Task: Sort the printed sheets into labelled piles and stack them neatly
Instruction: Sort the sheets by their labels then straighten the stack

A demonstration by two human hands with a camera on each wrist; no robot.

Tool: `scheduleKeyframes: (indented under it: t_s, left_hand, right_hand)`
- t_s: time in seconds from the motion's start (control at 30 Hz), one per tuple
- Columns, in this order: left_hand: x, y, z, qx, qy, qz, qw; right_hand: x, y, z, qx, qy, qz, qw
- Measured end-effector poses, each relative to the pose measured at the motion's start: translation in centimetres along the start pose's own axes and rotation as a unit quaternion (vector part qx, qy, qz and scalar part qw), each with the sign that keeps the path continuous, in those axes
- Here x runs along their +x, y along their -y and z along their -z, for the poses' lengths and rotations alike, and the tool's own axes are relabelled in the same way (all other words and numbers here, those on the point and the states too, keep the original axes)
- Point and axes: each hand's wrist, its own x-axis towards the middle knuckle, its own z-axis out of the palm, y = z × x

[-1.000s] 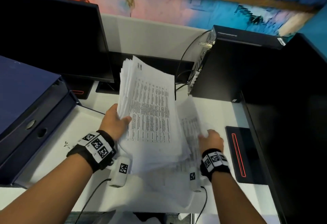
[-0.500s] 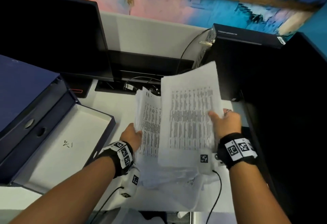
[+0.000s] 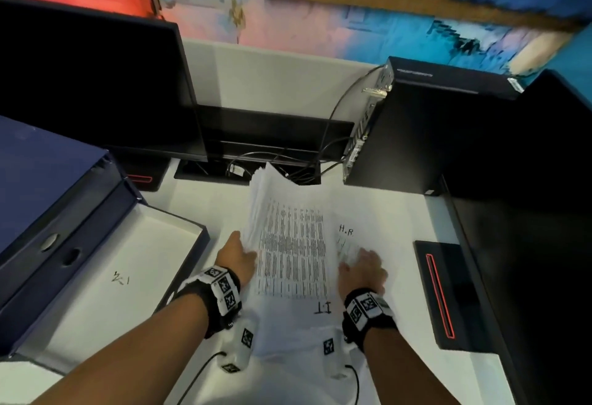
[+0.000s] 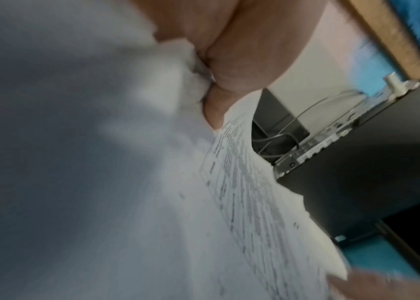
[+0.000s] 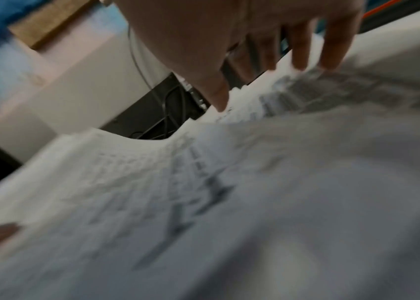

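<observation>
**Left hand lifts the unsorted sheaf while the right flattens a sheet on the H.R. spot**

The left hand (image 3: pixel 237 259) holds a thick sheaf of white printed sheets covered in columns of black text (image 3: pixel 290 244) by its left edge. In the left wrist view the thumb and fingers (image 4: pixel 242 67) are curled round the bunched paper edge, pinching it. The sheaf is tilted up on that side, probably so that its top page stays readable and easy to peel off, while its lower part rests on the white desk top (image 3: pixel 198 206) over a handwritten "IT" label (image 3: pixel 323 308).

The right hand (image 3: pixel 362 271) lies palm down, fingers spread and nearly straight, on a single white printed sheet (image 3: pixel 347 249) just under the handwritten "H.R." label (image 3: pixel 346 230). It grips nothing; it seems to be pressing the page flat so the pile starts square.

To the left, an open dark blue cardboard box with a white inside (image 3: pixel 112 263) carries a scribbled mark and likely serves as another sorting place.

Much is unclear. The right wrist view is blurred, so the print under the fingertips (image 5: pixel 332 60) cannot be read. How many sheets already lie on the H.R. spot cannot be told, and the sheaf hides whatever lies beneath it. The box's mark is illegible.
</observation>
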Motion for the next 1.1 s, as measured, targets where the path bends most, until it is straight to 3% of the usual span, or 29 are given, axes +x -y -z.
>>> scheduleKeyframes:
  t_s: [0.07, 0.13, 0.27, 0.4, 0.57, 0.8, 1.0, 1.1]
  left_hand:
    - [-0.5, -0.3, 0.9, -0.025, -0.033, -0.031, 0.999]
    - [-0.9, -1.0, 2.1, -0.04, -0.06, -0.06, 0.996]
    - [-1.7, -2.8, 4.6, -0.068, -0.085, -0.104, 0.989]
    - [-2.4, -3.1, 5.3, -0.103, -0.076, -0.117, 0.985]
    - [-2.4, -2.6, 5.6, -0.113, -0.055, -0.1, 0.987]
    - [-1.9, -1.6, 5.8, -0.114, -0.052, -0.087, 0.988]
    - [-2.4, -1.2, 6.3, -0.143, -0.055, -0.077, 0.985]
    - [-2.7, -1.0, 6.2, -0.159, -0.065, -0.066, 0.983]
  right_hand:
    - [0.1, -1.5, 0.9, -0.018, -0.016, -0.127, 0.992]
    - [0.2, -2.7, 1.1, -0.006, -0.001, -0.18, 0.984]
    - [0.9, -3.2, 0.8, -0.021, -0.051, -0.131, 0.99]
    - [1.4, -2.5, 0.6, -0.008, -0.009, -0.033, 0.999]
    - [-0.1, -1.4, -0.5, -0.025, 0.001, -0.118, 0.993]
    - [-0.6, -0.3, -1.7, -0.003, -0.019, -0.054, 0.998]
    - [-0.3, 0.4, -2.1, 0.101, 0.021, -0.106, 0.989]
    - [-0.7, 0.4, -1.3, 0.154, 0.014, -0.093, 0.984]
